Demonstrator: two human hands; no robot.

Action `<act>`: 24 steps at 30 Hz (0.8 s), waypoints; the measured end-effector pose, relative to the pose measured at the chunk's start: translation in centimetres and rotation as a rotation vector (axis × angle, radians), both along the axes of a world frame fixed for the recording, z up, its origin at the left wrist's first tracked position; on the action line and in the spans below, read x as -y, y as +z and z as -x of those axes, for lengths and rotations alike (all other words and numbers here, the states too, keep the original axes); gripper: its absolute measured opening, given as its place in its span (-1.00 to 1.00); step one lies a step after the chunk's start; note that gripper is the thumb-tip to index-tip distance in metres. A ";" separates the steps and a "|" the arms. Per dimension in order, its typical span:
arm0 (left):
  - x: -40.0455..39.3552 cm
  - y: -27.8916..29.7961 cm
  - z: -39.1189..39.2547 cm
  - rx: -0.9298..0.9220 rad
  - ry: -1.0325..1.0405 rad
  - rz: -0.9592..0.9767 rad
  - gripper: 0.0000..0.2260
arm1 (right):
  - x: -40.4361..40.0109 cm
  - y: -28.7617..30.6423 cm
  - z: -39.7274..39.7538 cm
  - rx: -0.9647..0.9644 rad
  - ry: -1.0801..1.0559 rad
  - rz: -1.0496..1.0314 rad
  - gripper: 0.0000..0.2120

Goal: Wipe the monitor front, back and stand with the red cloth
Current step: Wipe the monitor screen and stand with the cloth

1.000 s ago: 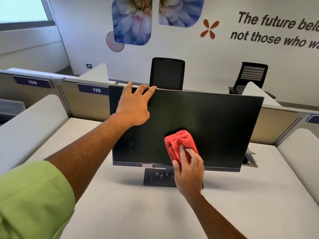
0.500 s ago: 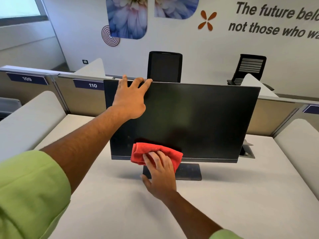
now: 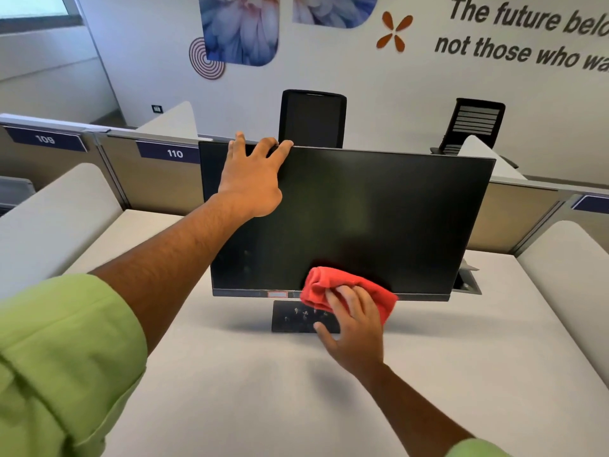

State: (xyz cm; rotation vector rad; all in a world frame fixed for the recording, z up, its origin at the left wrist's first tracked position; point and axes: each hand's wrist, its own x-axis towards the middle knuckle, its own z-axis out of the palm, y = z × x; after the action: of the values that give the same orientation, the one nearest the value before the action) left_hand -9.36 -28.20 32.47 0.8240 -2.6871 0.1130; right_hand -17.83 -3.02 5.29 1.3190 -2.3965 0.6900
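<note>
I have the flat black monitor (image 3: 362, 219) standing upright on the pale grey desk (image 3: 263, 390), square to me, its dark rectangular stand base (image 3: 296, 316) showing beneath the lower bezel; my left hand (image 3: 252, 183) lies over the top-left part of the panel, fingers spread and hooked over the upper edge, palm against the glass; I judge it sits there to brace the screen so that wiping pressure does not rock it backwards on its stand.

My right hand (image 3: 354, 328) presses the crumpled red cloth (image 3: 342, 288) against the bottom edge of the screen, a little right of the middle, the fingers laid nearly straight over the fabric and the thumb stretched out to the left, clear of the cloth; it pushes flat rather than clutching, which spreads the cloth across both glass and bezel; the cloth overlaps the lower frame and hides part of the base behind it.

By my reckoning the front is in hand, along its lowest strip; the back has yet to be reached, and the stand base shows pale specks that want wiping.

Beyond the low partitions with the numbered labels 109 (image 3: 44, 139) and 110 (image 3: 174, 154) stand two black office chairs (image 3: 311, 118) against the far wall; an open cable hatch (image 3: 466, 282) sits in the desk just right of the monitor.
</note>
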 end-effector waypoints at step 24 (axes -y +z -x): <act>0.4 0.4 -0.1 0.108 -0.017 0.011 -0.21 | 0.8 2.4 0.8 -0.149 0.242 -0.319 -0.31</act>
State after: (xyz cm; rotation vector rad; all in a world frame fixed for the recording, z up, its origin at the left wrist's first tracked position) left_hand -9.30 -28.60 32.86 0.8133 -2.7914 0.1730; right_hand -18.68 -3.78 7.73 1.7418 -2.3154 0.2583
